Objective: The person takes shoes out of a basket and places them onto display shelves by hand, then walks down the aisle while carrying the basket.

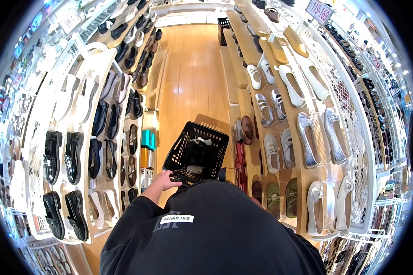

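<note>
My left hand [164,182] is at the near left corner of a black plastic shopping basket [170,160], its fingers closed on the basket's near edge. The basket is tilted in front of my body, above the wooden floor. Inside it lie a dark item, something white with straps [203,140] near the far wall, and a pale item [195,169] near the bottom; I cannot make out their exact kinds. My right hand is out of view, hidden beyond my black sweatshirt [206,229].
Shoe racks line both sides of the aisle [183,68]. Black loafers [73,156] are on the left rack, silver flats [309,137] on the right. Teal and orange boxes [147,139] stand low on the left, red boxes [241,165] low on the right. Another black basket [223,31] stands farther off.
</note>
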Available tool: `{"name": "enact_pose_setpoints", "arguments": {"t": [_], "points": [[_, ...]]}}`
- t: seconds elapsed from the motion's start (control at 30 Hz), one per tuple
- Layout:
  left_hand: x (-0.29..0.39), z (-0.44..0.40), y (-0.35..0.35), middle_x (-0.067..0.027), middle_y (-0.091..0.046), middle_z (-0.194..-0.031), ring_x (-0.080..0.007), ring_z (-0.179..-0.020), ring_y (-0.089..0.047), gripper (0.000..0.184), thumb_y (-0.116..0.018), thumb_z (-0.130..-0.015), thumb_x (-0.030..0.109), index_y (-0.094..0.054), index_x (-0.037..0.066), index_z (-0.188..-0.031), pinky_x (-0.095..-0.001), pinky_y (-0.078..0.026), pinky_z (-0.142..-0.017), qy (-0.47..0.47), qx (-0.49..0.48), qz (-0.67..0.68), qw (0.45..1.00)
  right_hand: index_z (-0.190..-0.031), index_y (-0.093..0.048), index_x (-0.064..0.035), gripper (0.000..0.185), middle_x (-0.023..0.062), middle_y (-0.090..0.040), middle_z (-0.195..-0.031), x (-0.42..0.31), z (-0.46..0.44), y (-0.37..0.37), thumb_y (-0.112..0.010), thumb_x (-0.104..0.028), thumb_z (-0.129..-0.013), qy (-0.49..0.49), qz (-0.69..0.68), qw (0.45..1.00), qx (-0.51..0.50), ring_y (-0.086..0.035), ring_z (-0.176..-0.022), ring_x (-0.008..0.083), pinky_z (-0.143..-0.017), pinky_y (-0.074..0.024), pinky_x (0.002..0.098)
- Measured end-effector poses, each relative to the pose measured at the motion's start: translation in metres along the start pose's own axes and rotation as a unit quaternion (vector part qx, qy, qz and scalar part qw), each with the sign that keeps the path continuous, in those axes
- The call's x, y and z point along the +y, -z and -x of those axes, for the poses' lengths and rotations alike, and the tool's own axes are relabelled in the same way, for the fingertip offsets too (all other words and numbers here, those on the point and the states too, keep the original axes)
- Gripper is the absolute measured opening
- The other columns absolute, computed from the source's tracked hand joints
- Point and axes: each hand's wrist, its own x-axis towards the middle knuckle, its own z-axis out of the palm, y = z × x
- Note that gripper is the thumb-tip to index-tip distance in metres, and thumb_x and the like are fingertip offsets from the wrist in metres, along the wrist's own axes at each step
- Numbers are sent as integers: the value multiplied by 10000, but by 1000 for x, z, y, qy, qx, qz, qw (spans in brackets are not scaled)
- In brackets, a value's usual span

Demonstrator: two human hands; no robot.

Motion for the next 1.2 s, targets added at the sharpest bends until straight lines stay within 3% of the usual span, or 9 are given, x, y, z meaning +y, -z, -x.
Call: {"name": "enact_pose_setpoints", "arguments": {"t": [0.07, 0.17, 0.47, 0.53, 1.07, 1.2], "points": [[2, 0, 1, -253, -596, -1372, -351, -1289, -620, 970, -922, -712, 569, -601, -39, -1396, -406, -497, -1112, -1, 3, 3, 1000, -1280, -675, 18, 641, 249, -734, -1215, 27, -19, -16, -705, -514, -923, 27, -11, 999, 25, -707, -1145, 399, -958, -542, 448], [-1, -3, -1, -248, -589, -1378, -345, -1276, -631, 962, -924, -718, 557, -598, -44, -1395, -404, -502, -1111, -2, 1, 8, 1000, -1285, -677, 11, 638, 249, -732, -1216, 0, 13, -6, -670, -532, -951, 27, -62, 997, 24, -701, -1155, 399, -965, -538, 446], [0, -4, 0, -247, -587, -1376, -348, -1249, -646, 962, -919, -720, 569, -606, -50, -1386, -408, -516, -1093, -10, 10, 6, 1000, -1293, -679, -4, 625, 240, -730, -1223, 4, 7, -7, -671, -531, -956, -22, 12, 999, 39, -694, -1179, 387, -971, -535, 436], [-3, -5, 0, -241, -561, -1443, -386, -1359, -558, 1039, -874, -690, 683, -590, 24, -1442, -437, -454, -1153, 7, -20, 12, 1000, -1296, -678, -9, 620, 238, -727, -1232, -1, 11, -5, -673, -528, -956, -27, -1, 999, 35, -692, -1187, 383, -976, -533, 434], [-2, 0, -6, -235, -574, -1427, -385, -1336, -577, 1030, -873, -679, 698, -613, 24, -1414, -443, -476, -1132, 2, -6, 5, 1000, -1287, -681, -2, 631, 240, -725, -1239, 30, -11, -20, -700, -528, -939, -18, 8, 1000, 23, -693, -1174, 389, -977, -529, 440], [-5, -3, -9, -233, -577, -1423, -384, -1331, -580, 1019, -876, -678, 692, -619, 26, -1405, -439, -475, -1131, -1, -6, 4, 1000, -1275, -687, -4, 611, 238, -729, -1231, 1, 23, -10, -725, -503, -926, -16, -22, 1000, 8, -694, -1176, 384, -972, -526, 436]]}}
